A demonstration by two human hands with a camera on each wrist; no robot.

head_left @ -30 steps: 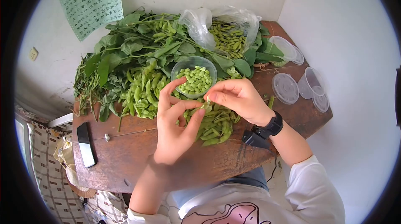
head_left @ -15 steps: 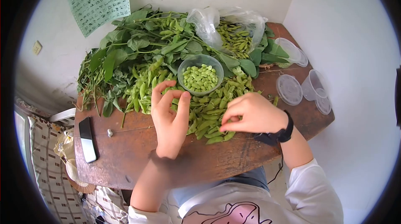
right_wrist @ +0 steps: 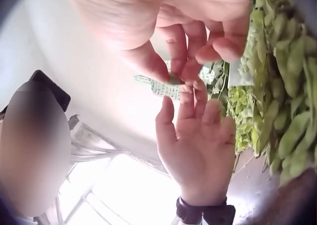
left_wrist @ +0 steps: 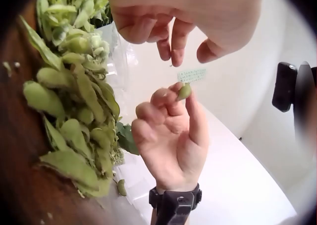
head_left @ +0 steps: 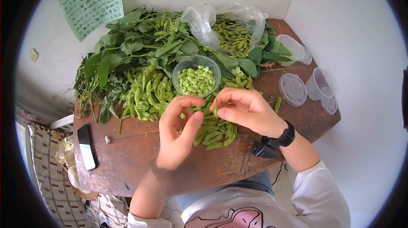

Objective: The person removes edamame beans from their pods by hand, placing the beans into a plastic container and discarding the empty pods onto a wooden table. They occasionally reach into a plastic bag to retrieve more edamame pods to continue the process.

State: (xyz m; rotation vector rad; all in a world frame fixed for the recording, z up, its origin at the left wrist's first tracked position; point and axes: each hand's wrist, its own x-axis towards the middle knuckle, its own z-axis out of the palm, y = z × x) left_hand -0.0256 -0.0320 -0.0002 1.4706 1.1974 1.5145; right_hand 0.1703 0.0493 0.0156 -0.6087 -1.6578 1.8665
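Between thumb and fingers the right hand [head_left: 250, 111] pinches a green pod [head_left: 215, 109]; the left wrist view shows the pod [left_wrist: 184, 91] at its fingertips. The left hand [head_left: 176, 130] faces it with fingers relaxed and parted from the thumb, holding nothing. In the right wrist view the left fingertips lie close to the pod; whether they touch it I cannot tell. Behind the hands stands a clear round bowl [head_left: 175, 75] of shelled green beans [head_left: 196, 81]. Loose pods [head_left: 214, 134] lie below and behind the hands.
Leafy stalks [head_left: 131, 45] and a pile of pods [head_left: 146, 94] cover the back left. A plastic bag [head_left: 202, 26] with pods stands behind the bowl. Clear lids [head_left: 292, 89] and a plastic cup [head_left: 316, 84] are at the right, a phone [head_left: 86, 148] at the left edge.
The right hand went down to the loose pods at the right and came back up with a pod. The left hand drew back and turned slightly, its fingers now near the right hand again.
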